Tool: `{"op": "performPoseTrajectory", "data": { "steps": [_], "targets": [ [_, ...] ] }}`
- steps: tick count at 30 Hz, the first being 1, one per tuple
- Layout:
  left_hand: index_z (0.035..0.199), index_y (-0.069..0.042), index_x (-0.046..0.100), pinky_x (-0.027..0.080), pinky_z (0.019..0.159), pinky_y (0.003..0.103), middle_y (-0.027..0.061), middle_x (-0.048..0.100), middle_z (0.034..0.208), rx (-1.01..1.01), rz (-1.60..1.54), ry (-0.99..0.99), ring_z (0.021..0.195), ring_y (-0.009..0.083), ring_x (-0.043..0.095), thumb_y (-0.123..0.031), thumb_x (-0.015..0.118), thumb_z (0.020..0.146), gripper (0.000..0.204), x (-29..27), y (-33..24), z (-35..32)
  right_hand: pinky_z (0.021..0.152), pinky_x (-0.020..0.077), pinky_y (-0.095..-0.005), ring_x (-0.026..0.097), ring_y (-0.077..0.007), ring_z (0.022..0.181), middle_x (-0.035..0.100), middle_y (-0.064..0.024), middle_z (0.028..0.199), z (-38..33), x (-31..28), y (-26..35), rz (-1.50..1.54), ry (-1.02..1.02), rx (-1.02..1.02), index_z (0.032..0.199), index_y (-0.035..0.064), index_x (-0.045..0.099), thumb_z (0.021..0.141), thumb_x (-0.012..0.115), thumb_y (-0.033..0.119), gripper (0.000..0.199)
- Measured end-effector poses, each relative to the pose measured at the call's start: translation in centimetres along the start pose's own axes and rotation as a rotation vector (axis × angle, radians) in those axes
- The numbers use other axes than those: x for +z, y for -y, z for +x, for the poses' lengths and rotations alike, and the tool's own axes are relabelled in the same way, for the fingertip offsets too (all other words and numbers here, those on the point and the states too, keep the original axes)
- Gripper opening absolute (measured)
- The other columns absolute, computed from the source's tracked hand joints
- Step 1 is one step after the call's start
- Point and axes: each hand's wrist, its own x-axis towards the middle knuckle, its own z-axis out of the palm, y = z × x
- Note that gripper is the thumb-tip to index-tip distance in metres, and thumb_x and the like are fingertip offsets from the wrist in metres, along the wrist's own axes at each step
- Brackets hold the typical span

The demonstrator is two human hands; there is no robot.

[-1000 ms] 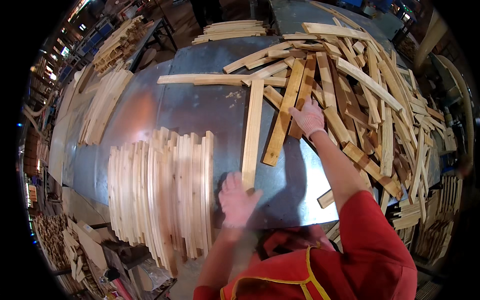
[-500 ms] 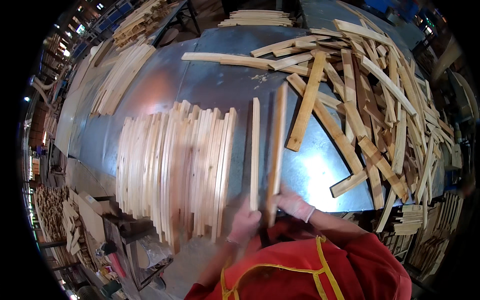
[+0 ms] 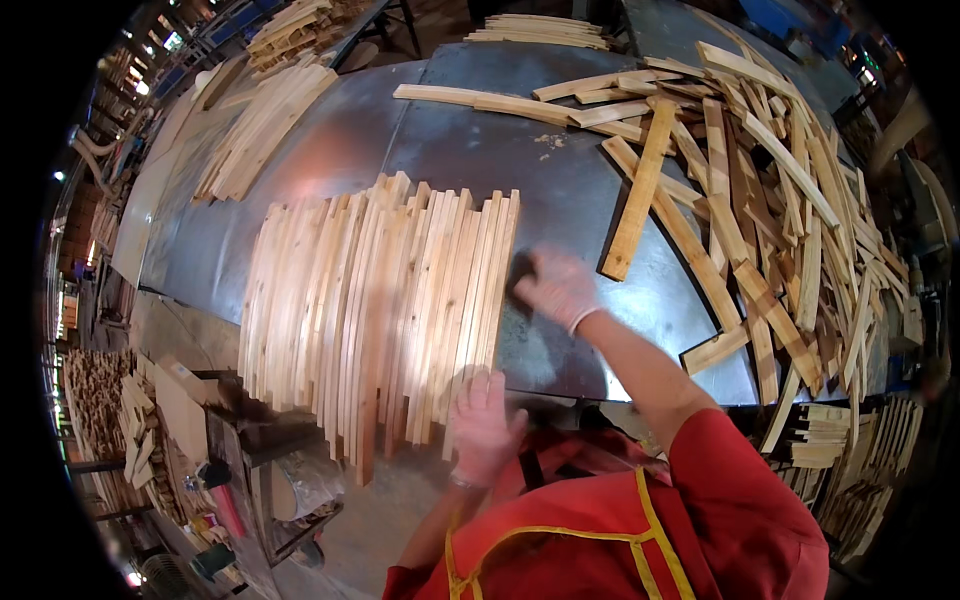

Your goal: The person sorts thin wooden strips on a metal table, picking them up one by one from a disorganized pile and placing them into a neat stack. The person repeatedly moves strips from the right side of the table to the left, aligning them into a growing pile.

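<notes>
A row of pale wooden strips (image 3: 375, 310) stands side by side on the metal-topped table, their near ends jutting past its front edge. My left hand (image 3: 485, 430), in a thin whitish glove, rests with fingers stretched against the near ends at the row's right side. To the right of the row, my gloved right hand (image 3: 560, 288) hovers over or touches the metal top, a small gap from the outermost strip. Its fingers point left, somewhat apart and slightly blurred, with nothing visible in them.
A jumbled heap of wooden strips (image 3: 745, 225) covers the table's right side. One loose strip (image 3: 640, 190) lies slanted at its left. Another stack of strips (image 3: 265, 130) sits at the far left, and a bundle (image 3: 540, 30) beyond the far edge. A wooden stand (image 3: 235, 450) is below left.
The two strips that my hands held upright now stand at the right end of the row. Both hands have let go; my right hand moved farther forward over the table.
</notes>
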Motion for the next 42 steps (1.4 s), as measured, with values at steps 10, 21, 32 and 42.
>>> {"op": "performPoseTrajectory", "data": {
  "steps": [10, 21, 32, 42],
  "targets": [
    [0.151, -0.004, 0.047, 0.043, 0.109, 0.055, 0.0178, 0.048, 0.154, 0.022, -0.038, 0.155, 0.136, 0.0416, 0.051, -0.050, 0.081, 0.081, 0.091, 5.7, -4.1, 3.5, 0.108, 0.0467, -0.0568, 0.055, -0.0509, 0.126, 0.047, -0.0308, 0.145, -10.2, 1.4, -6.7, 0.083, -0.309, 0.068, 0.137, 0.0042, 0.052, 0.077, 0.077, 0.029, 0.069],
    [0.158, -0.005, 0.040, 0.053, 0.102, 0.049, 0.0235, 0.051, 0.152, -0.427, -0.249, 0.525, 0.125, 0.0420, 0.061, -0.034, 0.078, 0.083, 0.089, 5.3, -3.7, 7.9, 0.101, 0.0531, -0.0523, 0.066, -0.0436, 0.118, 0.062, -0.0275, 0.135, 0.2, -10.6, -23.2, -0.134, -0.266, 0.408, 0.152, 0.0041, 0.043, 0.091, 0.074, 0.033, 0.074],
    [0.157, -0.001, 0.040, 0.053, 0.102, 0.051, 0.0285, 0.057, 0.146, -0.315, -0.210, 0.575, 0.124, 0.0431, 0.065, -0.057, 0.067, 0.092, 0.090, 4.0, -3.2, 3.4, 0.109, 0.0482, -0.0464, 0.062, -0.0479, 0.129, 0.066, -0.0348, 0.133, -9.4, 3.7, -2.8, 0.354, 0.341, 0.329, 0.157, -0.0031, 0.039, 0.096, 0.065, 0.059, 0.091],
    [0.123, -0.005, 0.064, 0.055, 0.092, 0.052, 0.0179, 0.071, 0.111, -0.525, -0.608, 0.389, 0.103, 0.0436, 0.069, -0.033, 0.070, 0.091, 0.044, -2.4, -1.5, 2.6, 0.099, 0.0561, -0.0341, 0.072, -0.0253, 0.113, 0.073, -0.0174, 0.128, -13.5, -1.7, -9.8, 0.411, 0.102, 0.242, 0.162, -0.0014, 0.038, 0.095, 0.074, 0.028, 0.081]
  ]
}}
